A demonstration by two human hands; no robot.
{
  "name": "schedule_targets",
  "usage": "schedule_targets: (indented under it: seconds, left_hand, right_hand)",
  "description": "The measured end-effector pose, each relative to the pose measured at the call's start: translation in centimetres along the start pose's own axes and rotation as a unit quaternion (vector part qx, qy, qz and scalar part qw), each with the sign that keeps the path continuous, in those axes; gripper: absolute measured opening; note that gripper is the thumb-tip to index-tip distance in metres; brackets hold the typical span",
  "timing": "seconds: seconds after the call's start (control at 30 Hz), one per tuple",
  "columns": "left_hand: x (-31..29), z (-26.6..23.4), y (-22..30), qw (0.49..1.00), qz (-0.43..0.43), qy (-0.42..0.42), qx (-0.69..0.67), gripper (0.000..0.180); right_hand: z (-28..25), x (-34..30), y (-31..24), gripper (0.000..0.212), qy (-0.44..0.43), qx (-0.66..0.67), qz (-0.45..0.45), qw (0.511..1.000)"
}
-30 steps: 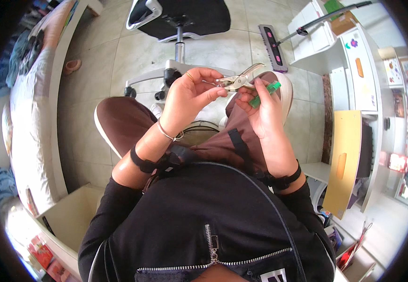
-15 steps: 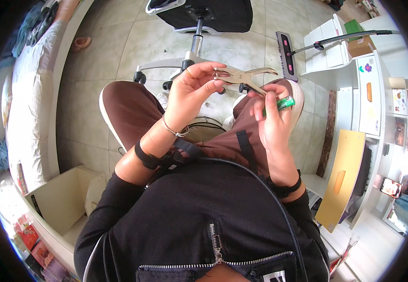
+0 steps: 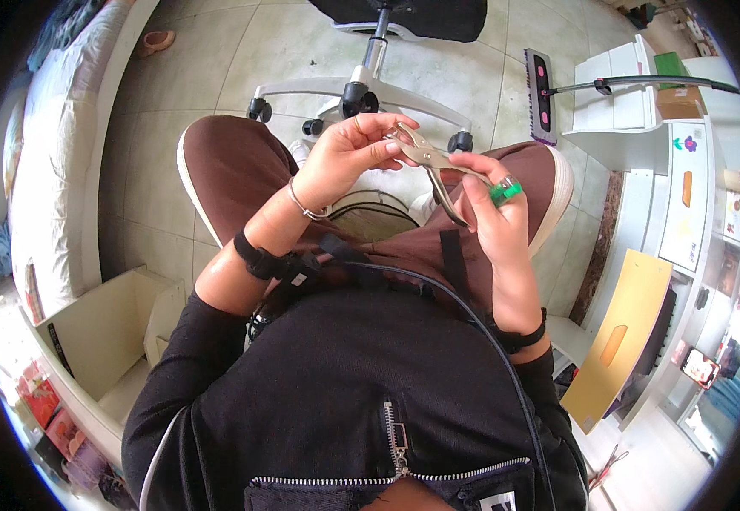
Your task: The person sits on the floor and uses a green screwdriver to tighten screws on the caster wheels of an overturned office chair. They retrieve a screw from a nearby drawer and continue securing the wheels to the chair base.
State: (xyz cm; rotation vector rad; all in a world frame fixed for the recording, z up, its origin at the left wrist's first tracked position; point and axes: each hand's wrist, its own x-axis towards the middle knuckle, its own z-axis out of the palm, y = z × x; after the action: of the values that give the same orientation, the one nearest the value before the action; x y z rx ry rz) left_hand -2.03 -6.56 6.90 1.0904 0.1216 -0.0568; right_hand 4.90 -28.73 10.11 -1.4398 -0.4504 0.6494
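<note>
A silver metal hand-held hole punch (image 3: 428, 156) is held up in front of my lap. My left hand (image 3: 346, 157) pinches its jaw end between thumb and fingers. My right hand (image 3: 496, 213) is closed round its handles, which spread apart toward that hand. A small green, partly see-through object (image 3: 505, 191), possibly a lighter, is also tucked between the right fingers; most of its length is hidden.
A wheeled office chair (image 3: 376, 60) stands ahead of my crossed legs. To the right are a floor brush (image 3: 541, 95) with a long pole and white drawers (image 3: 681, 200). A yellow drawer front (image 3: 615, 336) leans nearby. A bed (image 3: 68, 145) runs along the left, with an open white drawer (image 3: 102, 332) nearer.
The punch has tilted, its handles swinging downward. My right hand has shifted from below one handle to grip round the handles, turning the green object within its fingers. The view has shifted slightly.
</note>
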Motion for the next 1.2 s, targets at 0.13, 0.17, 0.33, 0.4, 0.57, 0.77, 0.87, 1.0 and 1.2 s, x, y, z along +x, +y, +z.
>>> schedule_targets:
  seconds: [0.13, 0.17, 0.33, 0.4, 0.57, 0.77, 0.87, 1.0, 1.2]
  left_hand:
    - [-0.4, -2.6, -1.0, 0.993, -0.022, -0.010, 0.112, 0.030]
    - [-0.7, -3.5, -1.4, 0.977, -0.085, 0.014, 0.195, 0.029]
    - [-1.4, -9.0, -3.8, 0.894, -0.138, 0.109, 0.412, 0.024]
    - [-1.3, -10.2, -4.9, 0.896, -0.100, 0.178, 0.396, 0.028]
    - [0.0, -11.2, -5.6, 0.938, -0.023, 0.160, 0.308, 0.045]
    - [1.1, -10.3, -5.8, 0.937, -0.016, 0.148, 0.317, 0.040]
    - [1.4, -10.2, -5.7, 0.937, -0.024, 0.142, 0.318, 0.038]
    - [1.7, -10.2, -5.8, 0.927, -0.034, 0.148, 0.343, 0.037]
    - [2.9, -10.0, -6.6, 0.939, -0.030, 0.172, 0.297, 0.035]
  right_hand:
    - [1.2, 0.9, 2.0, 0.028, 0.040, -0.040, 0.022, 0.998]
    - [1.5, 1.2, 2.6, 0.027, 0.049, -0.044, 0.022, 0.998]
    - [2.6, 3.4, 5.9, 0.024, 0.062, -0.090, 0.048, 0.993]
    - [3.1, 4.3, 7.2, 0.025, 0.066, -0.093, 0.042, 0.993]
    - [4.1, 5.6, 9.6, 0.025, 0.060, -0.071, 0.060, 0.994]
    - [3.1, 6.3, 10.2, 0.027, 0.095, -0.012, 0.063, 0.993]
    - [3.1, 6.8, 10.3, 0.027, 0.103, -0.040, 0.024, 0.994]
    - [2.9, 7.1, 10.2, 0.025, 0.095, -0.077, 0.013, 0.992]
    - [2.4, 7.0, 9.5, 0.022, 0.077, -0.119, -0.002, 0.990]
